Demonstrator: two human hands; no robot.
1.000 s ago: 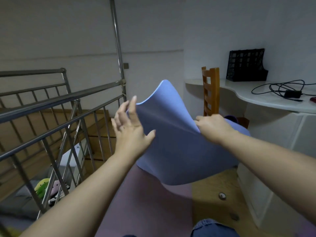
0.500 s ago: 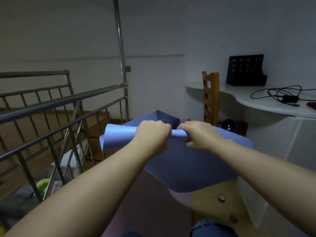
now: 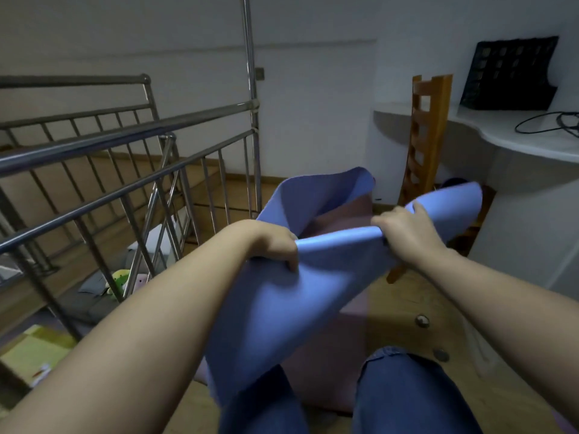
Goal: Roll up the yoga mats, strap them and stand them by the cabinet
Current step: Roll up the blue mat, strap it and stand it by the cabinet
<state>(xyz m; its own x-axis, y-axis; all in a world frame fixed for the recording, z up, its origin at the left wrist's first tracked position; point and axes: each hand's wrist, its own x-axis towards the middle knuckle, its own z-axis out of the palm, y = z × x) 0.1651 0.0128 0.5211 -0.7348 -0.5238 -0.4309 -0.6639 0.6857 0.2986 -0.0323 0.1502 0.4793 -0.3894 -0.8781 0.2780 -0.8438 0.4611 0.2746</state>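
Note:
A blue yoga mat (image 3: pixel 282 302) hangs lifted off the floor in front of me, loosely bent over at its top edge, not a tight roll. My left hand (image 3: pixel 272 242) grips the fold at its left end, fingers curled round it. My right hand (image 3: pixel 404 233) grips the fold further right, and the mat's free end (image 3: pixel 451 205) sticks out past it. The far part of the blue mat (image 3: pixel 316 192) curls upward. A purple mat (image 3: pixel 332 349) lies flat on the wooden floor beneath, partly hidden by the blue one. My knees in jeans (image 3: pixel 404 393) show at the bottom.
A steel stair railing (image 3: pixel 131 158) runs along the left, with stairs and soft toys below. A wooden chair (image 3: pixel 423 142) stands by the white curved desk (image 3: pixel 517 136), which carries a black file rack (image 3: pixel 510 73) and cables. Two small round fittings (image 3: pixel 422 321) sit in the floor.
The narrow roll both hands held half a second ago has come loose into a wide fold. My hands moved apart, and the mat's lower part now hangs toward my knees.

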